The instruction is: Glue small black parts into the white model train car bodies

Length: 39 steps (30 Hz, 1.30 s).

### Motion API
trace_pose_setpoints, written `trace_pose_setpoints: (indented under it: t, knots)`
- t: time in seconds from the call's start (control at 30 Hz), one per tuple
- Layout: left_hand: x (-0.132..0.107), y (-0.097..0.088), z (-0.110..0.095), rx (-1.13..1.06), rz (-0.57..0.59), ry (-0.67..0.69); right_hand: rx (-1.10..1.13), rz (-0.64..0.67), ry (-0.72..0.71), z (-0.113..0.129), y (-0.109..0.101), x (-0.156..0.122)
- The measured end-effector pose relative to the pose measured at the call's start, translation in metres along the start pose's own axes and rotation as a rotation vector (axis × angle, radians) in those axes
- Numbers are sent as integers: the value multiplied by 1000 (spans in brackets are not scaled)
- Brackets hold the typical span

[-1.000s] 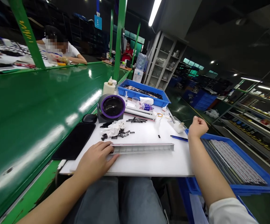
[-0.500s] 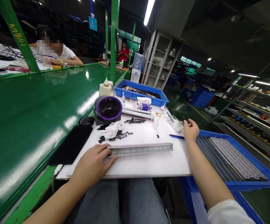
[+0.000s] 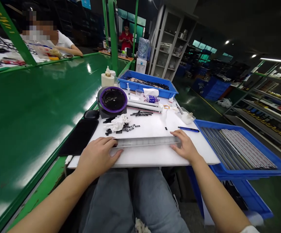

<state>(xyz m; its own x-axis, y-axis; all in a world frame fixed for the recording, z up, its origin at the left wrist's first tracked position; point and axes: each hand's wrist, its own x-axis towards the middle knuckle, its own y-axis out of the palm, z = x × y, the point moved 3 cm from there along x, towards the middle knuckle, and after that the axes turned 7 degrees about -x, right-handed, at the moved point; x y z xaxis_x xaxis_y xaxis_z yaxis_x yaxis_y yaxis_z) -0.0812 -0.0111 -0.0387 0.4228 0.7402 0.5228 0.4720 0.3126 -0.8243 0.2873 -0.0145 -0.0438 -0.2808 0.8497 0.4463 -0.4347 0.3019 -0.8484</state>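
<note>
A long, pale channel-shaped strip (image 3: 145, 141) lies crosswise near the front of the white work board (image 3: 140, 158). My left hand (image 3: 98, 153) is closed around its left end, fingers on the far side and thumb on the near side. At the other end my right hand (image 3: 184, 145) pinches the strip the same way, covering its tip. Beyond the strip is one small black piece (image 3: 166, 128), with a blue pen (image 3: 189, 129) to the right. Small black pieces (image 3: 125, 128) lie around a crumpled white cloth (image 3: 117, 123) at the left.
A purple-rimmed fan-like device (image 3: 113, 99) stands behind the cloth. Another strip (image 3: 146, 106) lies farther back, before a blue tray (image 3: 148, 89). Rows of strips fill the blue tray (image 3: 242, 147) at right. A clear dish (image 3: 186, 116) sits nearby. Two people are in the background.
My right hand has come from beside the clear dish to the strip's right end and closed on it. My left hand stays on the left end. The view has tilted downward.
</note>
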Motion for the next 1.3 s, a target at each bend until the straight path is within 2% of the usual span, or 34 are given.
trace_pose_setpoints:
  t: [0.2,0.3,0.5,0.67,0.93,1.07,1.17,1.3]
  knots:
    - [-2,-7,2,50,31,-142,-68,-48,-11,6,1,-4]
    - [-1,-10,0,70,57,-168,-75,-61,-37,7,1,-5]
    - [0,-12,-1,95,74,-75,-78,-84,-36,6,-1,-5]
    - [-1,-13,2,140,41,33,-83,-84,-24,5,1,-5]
    - [-3,-12,3,198,53,96,-79,-60,-7,6,1,-3]
    - [-3,-15,7,186,9,105,-88,-44,-21,9,1,-2]
    - [-2,-21,11,184,-55,59,-113,-4,-29,19,4,4]
    - [-3,-33,21,206,-121,-65,-120,28,-52,39,6,33]
